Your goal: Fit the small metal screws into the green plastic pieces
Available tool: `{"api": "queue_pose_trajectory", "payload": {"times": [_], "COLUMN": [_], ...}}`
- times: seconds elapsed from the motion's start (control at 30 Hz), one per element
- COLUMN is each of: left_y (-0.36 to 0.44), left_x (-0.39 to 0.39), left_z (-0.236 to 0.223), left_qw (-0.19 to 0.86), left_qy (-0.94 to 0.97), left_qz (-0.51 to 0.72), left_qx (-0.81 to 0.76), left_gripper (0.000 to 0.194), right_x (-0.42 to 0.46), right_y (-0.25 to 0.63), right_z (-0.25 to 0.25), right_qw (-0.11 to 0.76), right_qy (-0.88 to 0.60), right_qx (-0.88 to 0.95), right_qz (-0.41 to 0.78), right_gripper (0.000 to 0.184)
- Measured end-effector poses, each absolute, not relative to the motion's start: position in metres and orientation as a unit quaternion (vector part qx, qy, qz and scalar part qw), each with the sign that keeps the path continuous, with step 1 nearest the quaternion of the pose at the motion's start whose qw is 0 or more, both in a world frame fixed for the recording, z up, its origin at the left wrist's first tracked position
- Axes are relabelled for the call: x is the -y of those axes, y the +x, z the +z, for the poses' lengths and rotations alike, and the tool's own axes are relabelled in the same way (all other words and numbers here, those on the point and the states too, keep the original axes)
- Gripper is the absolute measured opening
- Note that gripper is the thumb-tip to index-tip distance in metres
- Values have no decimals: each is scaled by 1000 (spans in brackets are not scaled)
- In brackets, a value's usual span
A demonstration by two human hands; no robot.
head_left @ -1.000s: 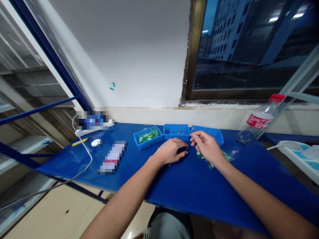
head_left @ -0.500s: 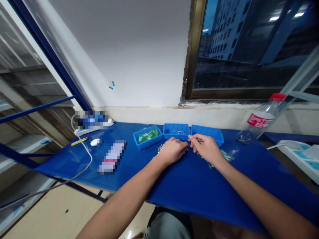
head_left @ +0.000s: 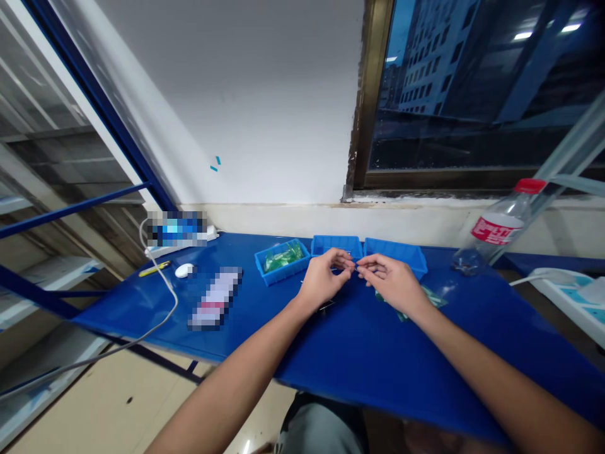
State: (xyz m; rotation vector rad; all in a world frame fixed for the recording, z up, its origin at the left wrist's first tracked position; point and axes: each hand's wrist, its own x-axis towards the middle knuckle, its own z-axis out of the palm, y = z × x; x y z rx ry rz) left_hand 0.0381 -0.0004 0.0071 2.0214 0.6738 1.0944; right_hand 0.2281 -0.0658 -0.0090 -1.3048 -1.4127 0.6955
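My left hand (head_left: 325, 277) and my right hand (head_left: 390, 282) are raised a little above the blue table (head_left: 359, 343), fingertips meeting in a pinch in front of the middle blue bin (head_left: 336, 246). Between the fingertips sits something very small that I cannot make out. A blue bin with green packets (head_left: 282, 260) stands to the left, another blue bin (head_left: 397, 251) to the right behind my right hand. Green packets (head_left: 428, 296) lie on the table under my right wrist. Small dark parts (head_left: 326, 306) lie below my left hand.
A clear plastic bottle (head_left: 496, 228) with a red cap leans at the back right. A white power strip (head_left: 571, 296) lies at the right edge. At the left are a white cable (head_left: 163, 290), a yellow pen (head_left: 154, 269), a white mouse-like object (head_left: 183, 270) and blurred items.
Both hands have lifted off the table and come together. My left hand, flat on the table before, is now pinched against the fingertips of my right hand.
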Motion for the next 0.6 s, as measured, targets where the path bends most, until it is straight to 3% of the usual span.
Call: {"api": "queue_pose_trajectory", "payload": {"times": [0.3,0.47,0.6], "left_y": [40,39,37], "left_x": [-4,-5,-5], "left_z": [3,5,5], "left_qw": [527,479,493], "left_qy": [695,734,729], "left_qz": [429,422,405], "left_qx": [-236,-231,-249], "left_gripper": [43,25,31], "right_x": [61,63,66], "right_y": [223,220,219], "right_z": [-11,-7,-4], "right_qw": [588,599,587], "right_qy": [-495,-475,-488], "right_qx": [522,503,521], "right_qz": [371,404,382], "right_gripper": [43,45,42]}}
